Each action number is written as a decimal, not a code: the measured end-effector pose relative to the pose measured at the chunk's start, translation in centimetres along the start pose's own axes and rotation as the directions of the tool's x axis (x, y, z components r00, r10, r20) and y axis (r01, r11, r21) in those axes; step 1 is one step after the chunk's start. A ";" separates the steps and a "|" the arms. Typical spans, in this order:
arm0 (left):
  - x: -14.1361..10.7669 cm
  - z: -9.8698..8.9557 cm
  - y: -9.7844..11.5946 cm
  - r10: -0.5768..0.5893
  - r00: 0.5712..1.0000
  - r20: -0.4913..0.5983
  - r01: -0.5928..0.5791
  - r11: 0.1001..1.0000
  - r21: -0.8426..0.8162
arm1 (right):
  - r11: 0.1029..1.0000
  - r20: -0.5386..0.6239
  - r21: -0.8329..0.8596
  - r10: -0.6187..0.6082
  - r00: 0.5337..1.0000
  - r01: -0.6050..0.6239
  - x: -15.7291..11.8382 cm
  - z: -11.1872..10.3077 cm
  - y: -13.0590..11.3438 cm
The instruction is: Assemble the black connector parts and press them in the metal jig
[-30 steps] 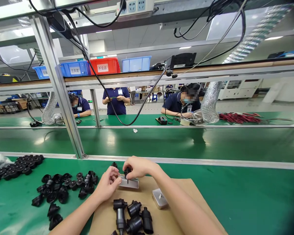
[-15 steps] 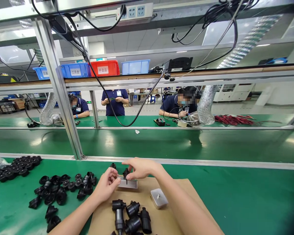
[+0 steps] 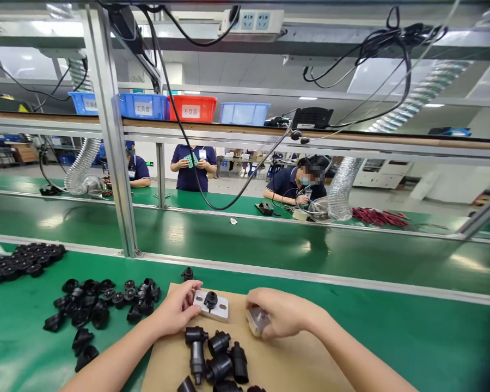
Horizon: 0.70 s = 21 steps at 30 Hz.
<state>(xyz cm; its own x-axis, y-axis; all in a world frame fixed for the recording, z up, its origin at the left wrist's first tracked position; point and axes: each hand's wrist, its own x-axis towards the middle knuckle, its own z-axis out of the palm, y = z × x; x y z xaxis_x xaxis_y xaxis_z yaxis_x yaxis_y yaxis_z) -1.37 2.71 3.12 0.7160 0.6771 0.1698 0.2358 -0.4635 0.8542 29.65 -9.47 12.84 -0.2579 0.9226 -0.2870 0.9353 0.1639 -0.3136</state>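
My left hand [image 3: 172, 309] grips the left end of a flat silver metal block [image 3: 221, 311] with slotted holes, its fingers closed round the edge. A small black plastic part [image 3: 210, 301] with a round top sits in the middle of that block. To the right, my right hand [image 3: 288, 313] is closed over a small squarish metal block [image 3: 253, 322], which its fingers partly cover. Both blocks rest on a brown cardboard sheet [image 3: 294, 362]. Several black cylindrical housings [image 3: 218, 367] lie on the cardboard nearer to me. Another small black part [image 3: 187, 274] stands just behind my left hand.
Loose black caps [image 3: 81, 310] are scattered on the green mat at left, with rows of black round parts [image 3: 22, 261] beyond. A metal post [image 3: 112, 136] rises from the bench. A black cable [image 3: 228, 207] hangs ahead. Co-workers [image 3: 194, 166] are across the bench.
My right hand has left the black part on the silver block and moved right, onto the squarish metal block. My left hand stays on the silver block, whose top now shows. The view has shifted.
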 end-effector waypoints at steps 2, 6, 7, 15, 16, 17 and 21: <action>0.0 0.1 0.0 0.006 1.000 -0.011 -0.006 1.000 -0.008 | 0.988 -0.120 0.058 -0.135 0.983 0.143 0.5 -1.3 -0.9; -0.2 0.2 0.3 0.029 0.999 -0.022 -0.029 0.999 -0.016 | 0.903 -0.242 0.016 -0.413 0.878 0.429 2.6 -3.1 -4.3; -0.2 0.2 0.3 0.032 0.999 -0.025 -0.032 0.999 -0.017 | 0.888 -0.225 -0.007 -0.449 0.865 0.459 3.3 -3.2 -5.1; -0.4 0.4 -0.7 0.005 0.999 -0.046 -0.007 0.999 -0.036 | 0.904 -0.107 -0.034 -0.427 0.898 0.426 5.9 -3.1 -6.8; -0.5 0.4 -1.0 0.004 0.999 -0.048 -0.006 0.999 -0.040 | 0.904 -0.108 -0.025 -0.426 0.898 0.426 5.9 -3.1 -6.7; -0.5 0.5 -1.2 0.002 0.999 -0.047 -0.004 0.999 -0.043 | 0.903 -0.109 -0.022 -0.429 0.897 0.429 5.8 -3.0 -6.7; -0.6 0.5 -1.7 -0.029 0.999 -0.038 0.028 0.999 -0.043 | 0.882 -0.120 -0.029 -0.470 0.874 0.471 5.8 -2.9 -6.6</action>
<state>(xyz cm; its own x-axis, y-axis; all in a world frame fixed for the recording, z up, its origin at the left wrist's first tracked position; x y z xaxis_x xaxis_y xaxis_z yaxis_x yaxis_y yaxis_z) -1.89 2.76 1.35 0.6832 0.7117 0.1635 0.2272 -0.4200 0.8786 22.68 -4.20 15.84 -0.6363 0.7714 0.0054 0.7104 0.5886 -0.3858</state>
